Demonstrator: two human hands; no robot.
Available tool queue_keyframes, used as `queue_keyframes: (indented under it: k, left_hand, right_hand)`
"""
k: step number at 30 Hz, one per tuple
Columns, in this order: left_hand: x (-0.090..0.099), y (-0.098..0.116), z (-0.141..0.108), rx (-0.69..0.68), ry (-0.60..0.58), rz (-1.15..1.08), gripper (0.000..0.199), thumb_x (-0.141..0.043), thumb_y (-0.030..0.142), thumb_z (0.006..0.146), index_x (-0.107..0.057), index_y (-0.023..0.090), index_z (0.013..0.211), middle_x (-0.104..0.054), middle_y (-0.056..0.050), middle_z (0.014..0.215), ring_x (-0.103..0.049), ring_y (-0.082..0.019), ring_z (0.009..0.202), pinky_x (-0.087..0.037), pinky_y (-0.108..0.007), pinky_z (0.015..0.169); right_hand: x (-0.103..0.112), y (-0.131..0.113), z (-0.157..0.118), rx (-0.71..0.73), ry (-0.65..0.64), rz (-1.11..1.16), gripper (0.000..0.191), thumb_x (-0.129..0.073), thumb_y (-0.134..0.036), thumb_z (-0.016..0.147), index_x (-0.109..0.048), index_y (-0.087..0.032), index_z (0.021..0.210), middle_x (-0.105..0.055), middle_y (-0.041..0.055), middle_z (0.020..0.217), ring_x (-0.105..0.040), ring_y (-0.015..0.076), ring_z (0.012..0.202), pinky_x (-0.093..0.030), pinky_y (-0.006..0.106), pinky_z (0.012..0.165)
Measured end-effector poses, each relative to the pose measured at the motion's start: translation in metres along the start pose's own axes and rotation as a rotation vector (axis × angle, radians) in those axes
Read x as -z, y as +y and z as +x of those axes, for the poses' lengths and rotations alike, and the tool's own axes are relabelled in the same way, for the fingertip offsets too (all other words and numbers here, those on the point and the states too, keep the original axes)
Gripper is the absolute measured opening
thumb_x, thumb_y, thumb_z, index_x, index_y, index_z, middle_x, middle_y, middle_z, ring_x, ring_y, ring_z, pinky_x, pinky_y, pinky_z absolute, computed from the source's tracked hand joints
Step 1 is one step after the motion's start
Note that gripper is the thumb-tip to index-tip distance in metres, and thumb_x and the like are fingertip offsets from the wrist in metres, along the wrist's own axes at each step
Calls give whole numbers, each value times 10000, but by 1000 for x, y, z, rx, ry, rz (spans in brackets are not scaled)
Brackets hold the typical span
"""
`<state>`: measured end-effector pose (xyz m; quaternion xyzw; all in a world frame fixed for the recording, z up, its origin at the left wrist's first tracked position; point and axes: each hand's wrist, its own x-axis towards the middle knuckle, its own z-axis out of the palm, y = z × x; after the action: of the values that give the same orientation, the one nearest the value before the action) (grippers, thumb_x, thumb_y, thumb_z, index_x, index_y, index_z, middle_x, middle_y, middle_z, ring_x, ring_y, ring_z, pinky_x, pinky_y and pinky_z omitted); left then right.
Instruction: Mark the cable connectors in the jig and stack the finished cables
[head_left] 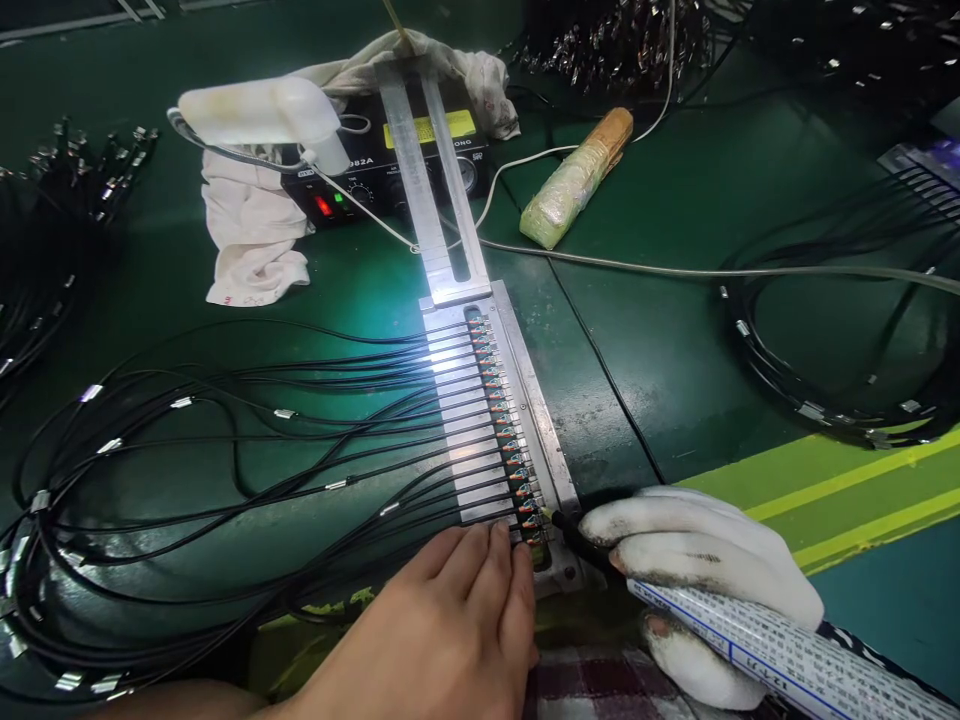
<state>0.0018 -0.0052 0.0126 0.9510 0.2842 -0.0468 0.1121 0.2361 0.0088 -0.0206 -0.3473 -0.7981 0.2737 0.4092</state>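
My bare left hand [469, 600] closes over the lower end of a metal jig [536, 420], fingers together and fingertips by the lowest cables; its thumb is hidden. Several black cables [360, 455] run from the left into slots in the jig, where short coloured wires meet a row of small metal connectors [504, 405]. My right hand [705, 570], in a stained white glove, is shut around a printed white tube [757, 635] with a black nozzle. The nozzle's thin tip [547, 515] is at one of the lower connectors, though contact cannot be made out.
Behind the jig stands a black control box [375, 185] with a cloth [255, 230] and a white lamp-like device [259, 112]. A plastic-wrapped block [577, 178] lies to its right. Coiled cables [832, 405] and a hose [675, 270] occupy the right side.
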Motion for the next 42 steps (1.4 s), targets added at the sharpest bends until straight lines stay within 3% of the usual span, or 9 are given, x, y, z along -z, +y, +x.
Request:
queue_keyframes:
  k: [12,18,26,42]
  left_hand:
    - [0,1,-1,-19,19,23,332,-477,238,980,-607,82,1243,-656,-164,1228,-632,-277,1117,-526,-401,940]
    - [3,5,-7,-41,9,-17,338,-427,258,999,-605,97,1237,-665,-129,1226,-640,-243,1108,-519,-345,956]
    - [2,4,-2,-22,14,-38,342,-397,218,1004,-623,68,1212,-667,-151,1213,-651,-255,1084,-538,-363,926]
    - [1,5,-4,-14,68,-38,338,-373,179,1001,-644,79,1177,-703,-135,1144,-674,-239,1017,-565,-357,877]
  right_hand:
    - [0,2,-7,-3,-4,1,176,-583,-194,775,-621,-182,946,-739,76,944,-730,220,831,-611,309,700]
    - [4,-2,-18,20,105,5,155,-513,-285,924,-626,-180,934,-735,82,897,-728,219,812,-603,335,735]
    - [1,-7,-16,44,-70,-90,100,-526,-203,845,-597,-188,913,-742,73,947,-726,196,826,-588,318,720]
    - [0,-6,-14,33,-51,-65,95,-528,-208,838,-594,-186,902,-738,42,949,-721,174,843,-561,297,786]
